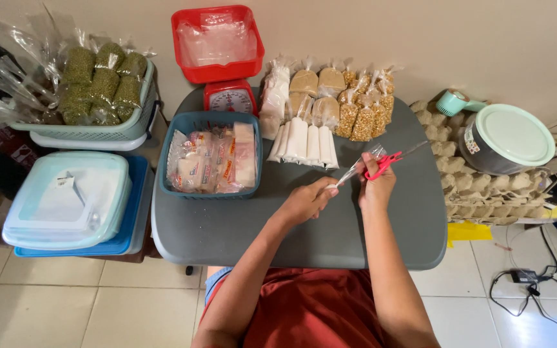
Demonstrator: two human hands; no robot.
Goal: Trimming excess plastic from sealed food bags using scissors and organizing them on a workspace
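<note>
Pinching a clear bag (pixel 356 169) in the left hand (pixel 309 201), red scissors (pixel 385 162) are gripped by the right hand (pixel 376 187), at one o'clock from it.

Bare forearms, red shirt (pixel 317 309)

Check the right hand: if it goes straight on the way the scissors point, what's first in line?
The right hand aims its red scissors up-right across bare grey table. First likely the egg trays by the lidded pot; depth unclear.
</note>
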